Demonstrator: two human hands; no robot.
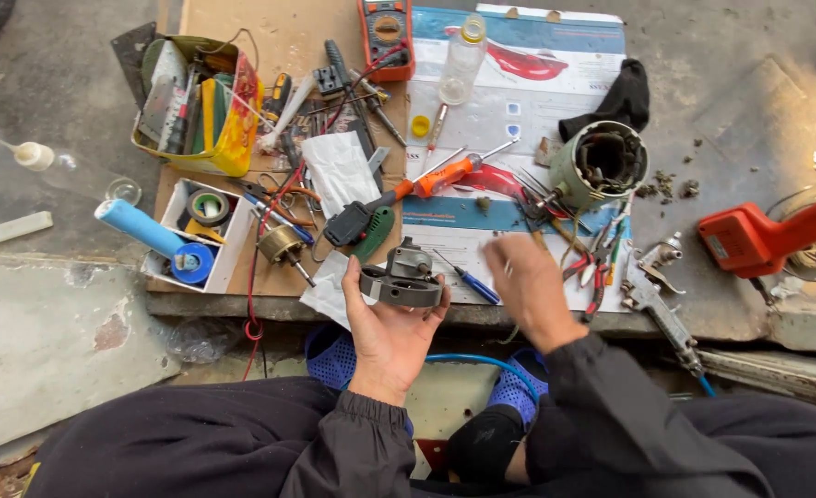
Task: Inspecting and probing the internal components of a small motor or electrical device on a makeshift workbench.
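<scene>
My left hand [385,323] is palm up and holds a grey metal motor housing part [402,278] above the front edge of the work surface. My right hand [528,286] hovers just to its right, blurred, fingers spread and holding nothing, over several pliers and small tools [592,263]. A blue-handled screwdriver [468,278] lies between the two hands. A round motor stator [600,166] stands beyond my right hand.
An orange-handled screwdriver [436,177], a multimeter [387,37], a plastic bottle [461,60], a yellow tool box [201,106], a white box of tape rolls [196,235], an orange power tool [763,235] and a spray gun [657,295] lie around. My knees are below.
</scene>
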